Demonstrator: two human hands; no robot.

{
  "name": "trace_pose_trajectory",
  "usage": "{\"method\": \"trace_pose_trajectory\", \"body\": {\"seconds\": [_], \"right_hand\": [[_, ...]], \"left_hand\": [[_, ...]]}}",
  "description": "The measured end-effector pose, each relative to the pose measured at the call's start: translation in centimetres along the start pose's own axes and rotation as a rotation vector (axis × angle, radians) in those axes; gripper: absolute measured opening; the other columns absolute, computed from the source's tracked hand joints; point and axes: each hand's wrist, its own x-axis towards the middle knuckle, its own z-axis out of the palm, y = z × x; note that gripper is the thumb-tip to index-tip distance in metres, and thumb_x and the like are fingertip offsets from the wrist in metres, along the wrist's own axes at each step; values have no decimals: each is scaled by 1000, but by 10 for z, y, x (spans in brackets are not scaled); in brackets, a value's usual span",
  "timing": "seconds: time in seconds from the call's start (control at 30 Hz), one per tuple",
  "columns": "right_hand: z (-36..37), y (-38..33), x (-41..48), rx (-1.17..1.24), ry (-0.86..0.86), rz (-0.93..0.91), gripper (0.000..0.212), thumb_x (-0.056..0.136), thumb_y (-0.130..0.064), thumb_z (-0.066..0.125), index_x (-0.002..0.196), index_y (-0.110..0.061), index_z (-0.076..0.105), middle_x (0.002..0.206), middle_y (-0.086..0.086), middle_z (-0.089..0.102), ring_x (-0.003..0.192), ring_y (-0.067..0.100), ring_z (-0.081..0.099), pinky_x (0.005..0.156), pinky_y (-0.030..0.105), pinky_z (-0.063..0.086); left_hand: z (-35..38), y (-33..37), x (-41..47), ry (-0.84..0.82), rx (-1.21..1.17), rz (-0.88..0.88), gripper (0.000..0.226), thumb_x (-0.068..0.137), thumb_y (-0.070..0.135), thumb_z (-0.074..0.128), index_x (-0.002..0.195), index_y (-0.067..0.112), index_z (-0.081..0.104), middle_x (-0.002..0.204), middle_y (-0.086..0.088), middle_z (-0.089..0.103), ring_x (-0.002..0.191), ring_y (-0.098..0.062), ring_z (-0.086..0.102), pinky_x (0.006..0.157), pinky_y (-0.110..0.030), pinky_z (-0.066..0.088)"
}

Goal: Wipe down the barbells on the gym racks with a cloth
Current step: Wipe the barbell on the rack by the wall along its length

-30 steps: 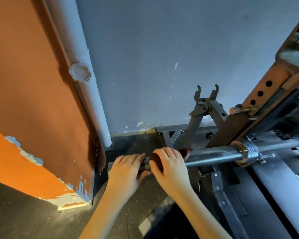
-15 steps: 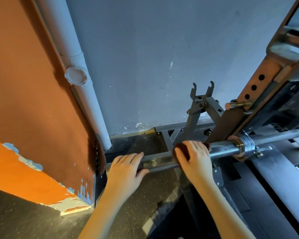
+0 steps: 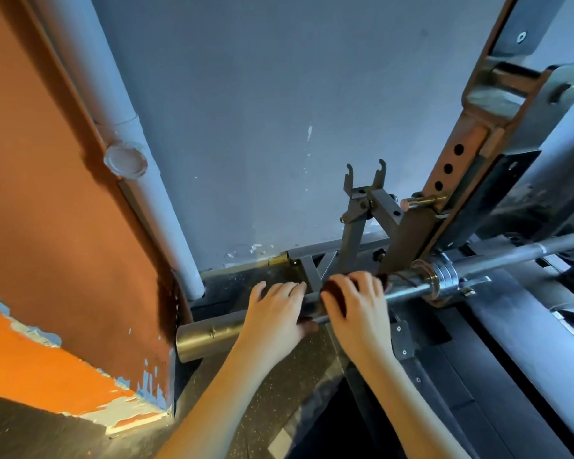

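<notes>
Barbell (image 3: 209, 332) at lower centre: left hand (image 3: 275, 314) curled round its end, right hand (image 3: 357, 304) clasping the cloth (image 3: 332, 289) around it; an overrunning wipe may jam fingers against the rack (image 3: 411, 233).

The barbell sleeve (image 3: 209, 336) ended just beside the orange wall corner (image 3: 120, 293), its collar (image 3: 441, 281) and the rack upright (image 3: 444, 193) blocked the right, and floor (image 3: 262, 409) lay open below.
</notes>
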Motion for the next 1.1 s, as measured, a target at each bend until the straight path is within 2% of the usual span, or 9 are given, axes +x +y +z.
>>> {"method": "trace_pose_trajectory", "body": {"seconds": [0.1, 0.2, 0.27, 0.4, 0.57, 0.73, 0.9, 1.03, 1.1], "right_hand": [[-13, 27, -3, 11, -2, -124, 37, 91, -36, 51, 118, -15, 64, 115, 5, 66, 109, 25, 60, 102, 46, 44], [-18, 39, 10, 19, 115, 154, 27, 90, -15, 61, 116, -8, 65, 114, 12, 67, 117, 34, 57, 108, 47, 32], [-10, 24, 5, 69, 97, 173, 26, 87, -7, 65, 113, -6, 65, 115, 11, 66, 123, 33, 52, 110, 48, 31], [-16, 36, -6, 58, -21, -54, 32, 84, -11, 69, 115, -8, 67, 120, 6, 66, 125, 28, 53, 107, 46, 35], [-23, 54, 18, 30, 136, 222, 20, 83, -2, 67, 103, -2, 67, 108, 15, 67, 118, 37, 54, 102, 50, 41], [-19, 56, -4, 28, 65, -46, 23, 85, -8, 68, 107, -3, 68, 115, 11, 68, 120, 31, 56, 103, 50, 41], [-24, 66, 21, -30, 173, 213, 13, 86, -6, 65, 99, -4, 67, 108, 11, 67, 116, 36, 54, 101, 51, 41], [-14, 49, 0, 45, 69, -22, 23, 83, -14, 69, 106, -6, 69, 112, 8, 68, 115, 31, 57, 103, 47, 41], [-22, 70, 5, -7, 46, -20, 27, 85, -18, 64, 109, -7, 69, 119, 10, 66, 118, 32, 57, 103, 48, 40]], "left_hand": [[2, 6, 6, -2, -8, -11, 52, 95, 42, 53, 142, 24, 42, 141, 8, 49, 133, -11, 39, 118, -39, 9], [3, 7, 6, -6, -17, -34, 49, 95, 42, 54, 140, 26, 45, 137, 10, 51, 130, -11, 42, 119, -38, 11], [3, 7, 6, -20, -7, -45, 49, 95, 42, 53, 141, 26, 44, 137, 10, 51, 130, -11, 42, 119, -39, 11], [0, 6, 9, -53, -33, -58, 50, 95, 43, 53, 141, 27, 44, 139, 10, 51, 131, -11, 42, 119, -39, 11], [0, 5, 9, -71, -63, -88, 52, 96, 46, 51, 144, 27, 41, 143, 10, 48, 132, -10, 41, 118, -36, 10], [-1, 7, 9, -71, -42, -79, 50, 96, 44, 51, 143, 28, 42, 143, 11, 48, 132, -9, 41, 119, -36, 10], [3, 4, 8, -72, -48, -96, 55, 95, 47, 51, 145, 27, 39, 146, 11, 45, 133, -9, 40, 118, -35, 11], [0, 4, 10, -78, -55, -88, 52, 96, 46, 51, 143, 28, 41, 142, 11, 48, 131, -9, 43, 118, -34, 12], [1, 3, 10, -84, -51, -88, 53, 95, 47, 51, 144, 28, 41, 143, 11, 48, 131, -9, 42, 118, -34, 12]]}}
